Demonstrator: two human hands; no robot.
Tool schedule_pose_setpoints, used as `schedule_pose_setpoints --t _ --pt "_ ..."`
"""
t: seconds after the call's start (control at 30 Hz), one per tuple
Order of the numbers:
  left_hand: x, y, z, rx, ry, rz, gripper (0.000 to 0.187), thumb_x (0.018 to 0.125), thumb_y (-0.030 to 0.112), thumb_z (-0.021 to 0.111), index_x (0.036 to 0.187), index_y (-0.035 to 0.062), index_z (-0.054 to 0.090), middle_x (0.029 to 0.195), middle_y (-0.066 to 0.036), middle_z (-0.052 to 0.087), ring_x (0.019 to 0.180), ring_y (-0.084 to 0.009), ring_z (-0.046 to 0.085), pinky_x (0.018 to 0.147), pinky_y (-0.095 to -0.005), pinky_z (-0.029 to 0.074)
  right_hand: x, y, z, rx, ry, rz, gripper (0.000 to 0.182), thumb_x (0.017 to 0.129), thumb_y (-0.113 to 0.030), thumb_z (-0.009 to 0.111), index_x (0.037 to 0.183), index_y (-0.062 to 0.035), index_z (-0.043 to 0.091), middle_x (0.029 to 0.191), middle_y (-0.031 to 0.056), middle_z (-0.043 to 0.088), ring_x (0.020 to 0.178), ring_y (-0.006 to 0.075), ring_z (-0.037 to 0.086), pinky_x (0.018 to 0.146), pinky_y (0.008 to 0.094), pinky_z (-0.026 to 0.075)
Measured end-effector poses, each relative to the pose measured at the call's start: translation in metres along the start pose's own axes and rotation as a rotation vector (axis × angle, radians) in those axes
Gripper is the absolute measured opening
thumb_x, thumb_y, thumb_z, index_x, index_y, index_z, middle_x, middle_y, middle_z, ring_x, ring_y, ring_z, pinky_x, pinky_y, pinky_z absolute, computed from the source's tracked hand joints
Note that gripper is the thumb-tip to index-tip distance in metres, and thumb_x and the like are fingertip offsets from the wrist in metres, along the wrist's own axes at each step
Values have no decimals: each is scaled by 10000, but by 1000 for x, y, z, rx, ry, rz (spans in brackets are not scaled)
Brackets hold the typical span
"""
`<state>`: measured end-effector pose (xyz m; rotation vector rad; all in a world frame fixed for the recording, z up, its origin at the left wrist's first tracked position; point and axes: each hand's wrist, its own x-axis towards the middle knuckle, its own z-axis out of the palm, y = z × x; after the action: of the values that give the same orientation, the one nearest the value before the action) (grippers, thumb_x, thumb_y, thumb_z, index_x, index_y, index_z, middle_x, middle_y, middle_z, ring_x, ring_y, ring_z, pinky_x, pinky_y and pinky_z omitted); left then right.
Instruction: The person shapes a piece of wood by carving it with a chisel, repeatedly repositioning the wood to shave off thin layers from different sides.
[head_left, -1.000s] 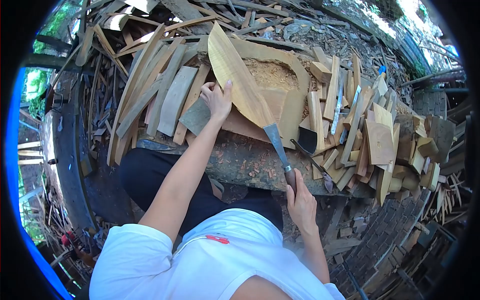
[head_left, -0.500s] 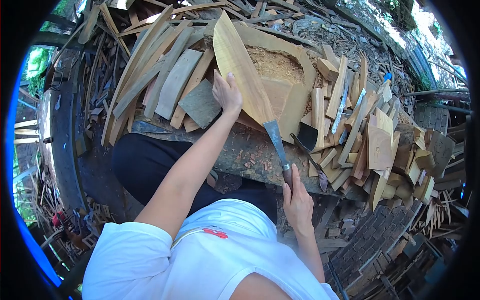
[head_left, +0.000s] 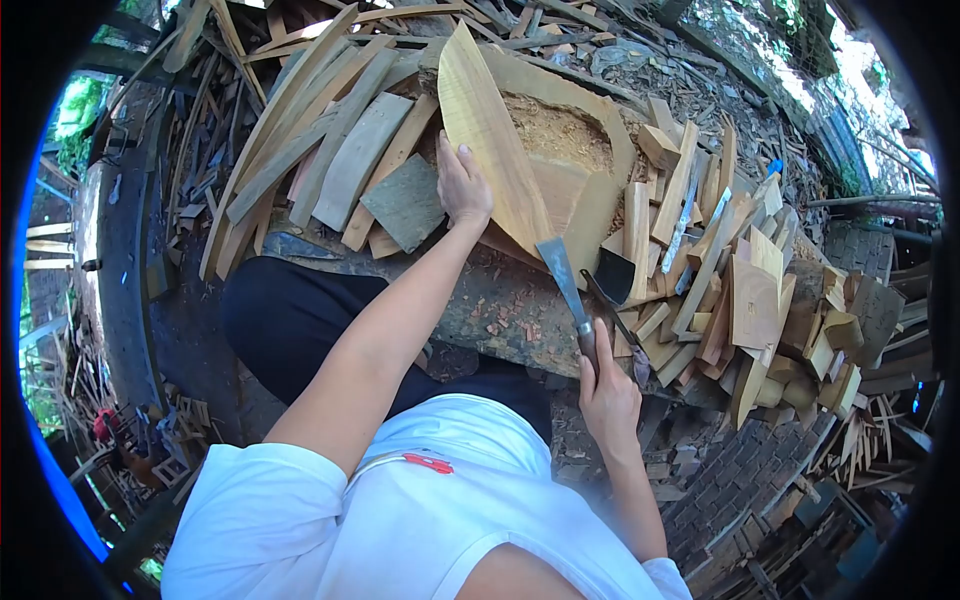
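A long, leaf-shaped wooden board (head_left: pixel 490 130) with a pointed top leans over a hollowed wood block (head_left: pixel 600 215). My left hand (head_left: pixel 463 185) grips the board's left edge, the thumb showing at that edge and some fingers hidden. In my right hand (head_left: pixel 610 395) is a chisel (head_left: pixel 566 285) with a long flat metal blade and a brown handle. Its broad end touches, or lies very close to, the board's lower tip. A dark-bladed tool (head_left: pixel 613 277) lies just right of the chisel.
Curved wood strips (head_left: pixel 300 130) lean at the left, near a grey square block (head_left: pixel 405 203). Many short offcuts (head_left: pixel 752 300) are heaped at the right, with a blue-marked strip (head_left: pixel 682 228) among them. Reddish chips (head_left: pixel 515 318) lie on the bench plank. My knee (head_left: pixel 285 315) is close below.
The board, both hands and the chisel have shifted slightly right in view. My right hand and the chisel's handle sit a little farther right. Both grips are unchanged.
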<state>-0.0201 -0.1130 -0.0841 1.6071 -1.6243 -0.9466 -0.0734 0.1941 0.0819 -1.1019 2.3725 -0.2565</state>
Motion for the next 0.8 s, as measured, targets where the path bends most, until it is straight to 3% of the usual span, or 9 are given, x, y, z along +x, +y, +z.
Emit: schedule_pose_setpoints --t 0.1,0.23,0.47,0.53,0.7,0.77,0.8 --pt "-2 3 -2 -29 -15 -14 531 1015 308 323 1441 -9 303 1439 -234 405 1312 -366 414 1071 -446 330 5 0 1 -15 16 -18 543 951 -268 538 1465 -195 377 712 199 639 643 371 665 522 471 513" --pt "1 2 -1 2 -19 -13 553 1021 354 300 1457 13 275 1441 -221 407 1307 -361 420 1061 -456 330 77 -31 7 10 136 -141 504 950 -264 546 1433 -189 424 707 195 634 613 372 645 533 462 510" --pt "3 0 -9 24 -142 -72 602 1016 410 305 1498 69 187 1468 -191 379 1352 -345 360 1071 -495 288 4 16 7 44 142 -190 514 953 -284 538 1442 -195 406 740 206 650 645 387 649 557 478 503" --pt "1 10 -14 57 -190 -136 624 1012 411 320 1517 88 144 1476 -192 364 1358 -351 345 1077 -516 267 -18 30 4 24 10 -62 522 953 -294 538 1446 -196 400 742 205 652 652 392 649 575 485 503" --pt "-38 10 -20 207 -173 -1 665 1010 375 347 1520 33 91 1468 -204 371 1338 -347 365 1108 -497 223 22 16 2 27 41 -161 544 952 -294 539 1458 -182 375 749 210 654 656 398 648 573 489 502" --pt "-60 2 -26 221 -148 68 638 1013 351 346 1508 4 141 1476 -189 368 1349 -334 348 1126 -478 199 46 2 0 -15 8 -123 528 970 -293 507 1466 -193 357 770 218 660 689 393 658 657 466 509" --pt "-69 -2 -29 258 -156 111 617 1014 342 343 1503 6 174 1479 -180 368 1363 -325 329 1130 -470 196 51 9 8 26 51 -176 532 955 -281 532 1453 -176 378 725 197 648 638 380 646 558 484 501"
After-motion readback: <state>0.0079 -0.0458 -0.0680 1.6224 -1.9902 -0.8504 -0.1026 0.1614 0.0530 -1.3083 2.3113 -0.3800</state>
